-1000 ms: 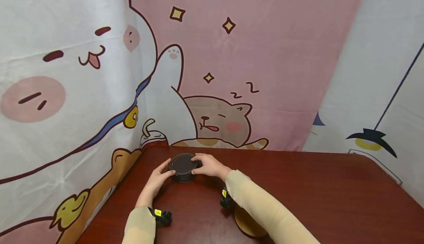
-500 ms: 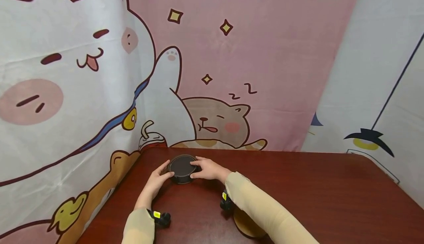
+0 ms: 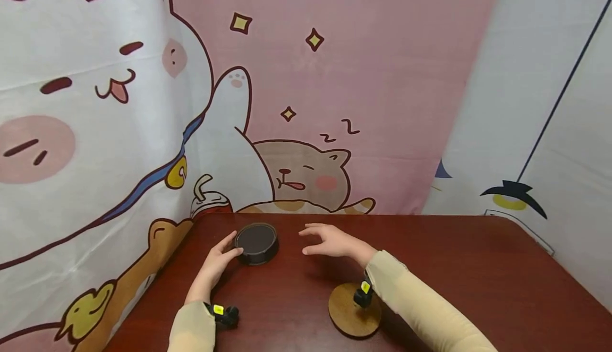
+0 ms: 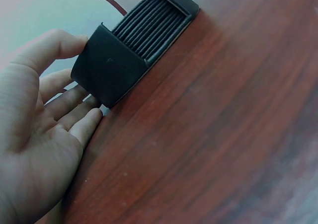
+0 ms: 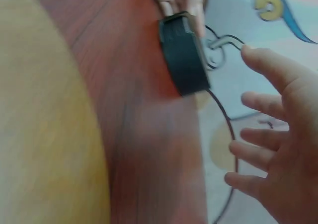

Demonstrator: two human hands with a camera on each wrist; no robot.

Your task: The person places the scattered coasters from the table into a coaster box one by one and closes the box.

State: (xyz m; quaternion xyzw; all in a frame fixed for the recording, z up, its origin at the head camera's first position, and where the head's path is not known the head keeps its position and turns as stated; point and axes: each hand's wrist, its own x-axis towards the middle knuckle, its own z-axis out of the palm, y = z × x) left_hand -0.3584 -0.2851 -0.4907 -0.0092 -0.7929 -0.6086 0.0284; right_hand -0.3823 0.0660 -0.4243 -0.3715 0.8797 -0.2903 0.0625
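Note:
A round black coaster holder (image 3: 256,241) stands on the table towards the back left. Its side opening shows a stack of thin black coasters (image 4: 151,28) in the left wrist view. My left hand (image 3: 213,264) holds the holder by its left side, thumb at the near edge and fingers round the outer wall (image 4: 107,67). Off to the right of it, my right hand (image 3: 334,243) is in the air with fingers spread and nothing in them. In the right wrist view, a gap separates that hand (image 5: 293,144) from the holder (image 5: 186,60).
A round tan wooden disc (image 3: 345,312) lies on the table near the front, partly under my right wrist's camera (image 3: 363,294). The reddish-brown table (image 3: 454,267) extends to the right. A printed cartoon cloth (image 3: 382,102) hangs behind and along the left side.
My right hand has let go of the coaster holder and moved right, uncovering more of the wooden disc. The left hand stays at the holder. The head view has turned slightly right.

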